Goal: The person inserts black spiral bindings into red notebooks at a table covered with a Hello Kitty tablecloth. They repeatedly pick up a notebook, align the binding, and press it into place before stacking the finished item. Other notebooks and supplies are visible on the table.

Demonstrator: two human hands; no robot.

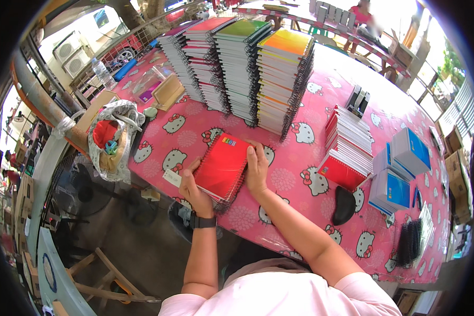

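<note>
A small pile of red spiral notebooks [224, 163] lies on the pink cartoon-cat tablecloth [295, 181] near the table's front edge. My left hand [192, 187] grips the pile's near-left edge, with a small white card [172, 177] beside the fingers. My right hand [257, 168] presses on the pile's right side, along the black wire binding, fingers flat on the top cover.
Tall stacks of spiral notebooks [242, 63] stand behind the pile. To the right are a red-covered stack [347, 150], blue-covered stacks [397, 174], a black oval object [344, 205] and loose black wire spirals [410, 242]. A plastic bag [110, 139] hangs off the table's left end. A person sits at a far table.
</note>
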